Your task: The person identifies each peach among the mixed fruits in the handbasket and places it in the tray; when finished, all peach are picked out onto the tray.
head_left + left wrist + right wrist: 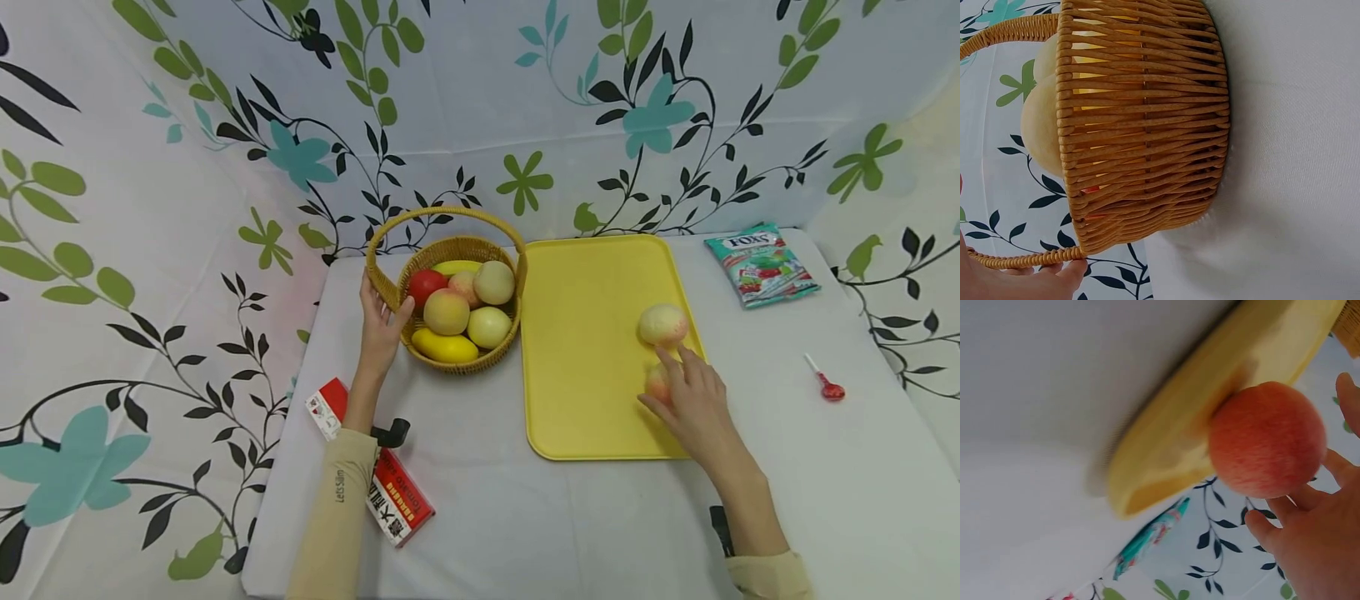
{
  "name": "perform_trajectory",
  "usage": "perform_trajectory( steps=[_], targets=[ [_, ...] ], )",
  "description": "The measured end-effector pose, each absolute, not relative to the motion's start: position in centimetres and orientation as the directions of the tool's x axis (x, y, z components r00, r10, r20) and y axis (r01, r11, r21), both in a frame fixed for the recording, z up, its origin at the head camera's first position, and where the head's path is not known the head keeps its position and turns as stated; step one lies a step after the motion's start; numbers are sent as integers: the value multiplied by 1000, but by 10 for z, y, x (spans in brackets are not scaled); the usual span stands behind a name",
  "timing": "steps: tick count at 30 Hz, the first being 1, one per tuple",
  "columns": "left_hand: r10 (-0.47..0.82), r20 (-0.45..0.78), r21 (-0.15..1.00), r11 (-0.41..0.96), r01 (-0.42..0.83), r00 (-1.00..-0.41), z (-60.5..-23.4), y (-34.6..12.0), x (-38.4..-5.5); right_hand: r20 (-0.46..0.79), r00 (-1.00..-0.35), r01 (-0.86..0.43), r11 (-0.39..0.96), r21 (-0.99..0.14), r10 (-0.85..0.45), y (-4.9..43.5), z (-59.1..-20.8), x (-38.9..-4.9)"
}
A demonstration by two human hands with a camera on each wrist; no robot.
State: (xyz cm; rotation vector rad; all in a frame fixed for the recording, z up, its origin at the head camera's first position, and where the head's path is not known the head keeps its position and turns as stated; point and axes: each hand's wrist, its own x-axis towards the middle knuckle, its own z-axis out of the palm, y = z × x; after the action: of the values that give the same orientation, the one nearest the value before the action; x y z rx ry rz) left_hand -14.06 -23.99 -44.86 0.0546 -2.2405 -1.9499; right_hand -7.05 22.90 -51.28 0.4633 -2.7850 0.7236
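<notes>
My left hand point(381, 329) grips the wicker basket point(480, 360) at its left side, where the handle meets the rim. In the basket lie a red fruit point(426, 286), peaches point(446, 312), pale round fruits point(489, 327) and yellow fruits point(445, 345). My right hand point(693, 398) is over the right side of the yellow tray point(585, 350), fingers spread about a peach point(657, 385) that it partly hides. In the right wrist view this peach point(1267, 440) shows red, with fingertips close behind it and the thumb apart. A paler peach point(663, 323) lies just beyond.
A red and white box point(401, 500) lies under the left forearm. Right of the tray are a green candy bag point(763, 265) and a red lollipop point(829, 388). A leaf-patterned cloth point(450, 125) hangs behind the white table point(510, 533).
</notes>
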Motion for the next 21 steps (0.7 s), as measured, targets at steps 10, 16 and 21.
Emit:
perform_trajectory(
  steps=[10,16,21],
  targets=[
    [-144,123,982,161,100,-982,-449,-243,-140,275,-901,-426,803,-417,-335,173,-475,-96],
    [-147,109,983,166,84,-983,-450,-243,-139,254,-851,-525,743,-415,-459,127,-461,-116],
    [-142,131,981,159,108,-981,-458,-242,-143,215,-819,-569,700,-432,-532,93,-458,-127]
  ],
)
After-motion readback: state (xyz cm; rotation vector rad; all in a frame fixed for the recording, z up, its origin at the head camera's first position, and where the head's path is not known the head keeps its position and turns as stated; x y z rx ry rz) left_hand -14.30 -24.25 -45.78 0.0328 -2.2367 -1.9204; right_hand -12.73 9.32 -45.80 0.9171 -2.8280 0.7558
